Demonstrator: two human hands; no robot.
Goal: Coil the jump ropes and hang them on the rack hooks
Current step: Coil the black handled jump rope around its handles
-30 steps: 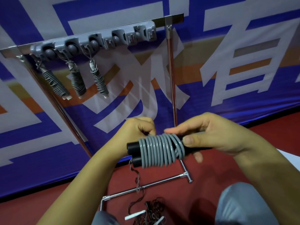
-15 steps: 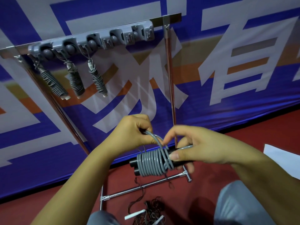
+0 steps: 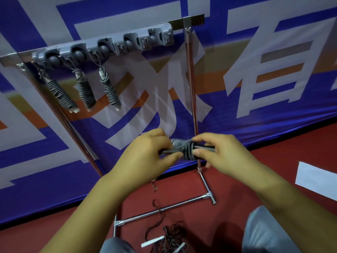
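A grey jump rope (image 3: 186,149) is wound in tight coils round its two black handles, held level in front of me. My left hand (image 3: 145,154) pinches the loose rope end at the left of the coil. My right hand (image 3: 220,150) grips the black handles on the right, thumb against the coils. Up on the left, the grey hook rack (image 3: 109,46) carries three coiled grey ropes (image 3: 85,90); the hooks at its right end are bare. On the floor below lies a tangled dark rope with white handles (image 3: 167,236).
The rack sits on a chrome stand whose right upright (image 3: 191,92) passes just behind my hands and whose foot bar (image 3: 164,209) lies on the red floor. A blue-and-white banner fills the back. A white sheet (image 3: 315,178) lies at the right. My grey-clad knees are at the bottom.
My left hand has drawn the rope's loose end out of the coil and across it to the left. Both hands and the coil have risen slightly.
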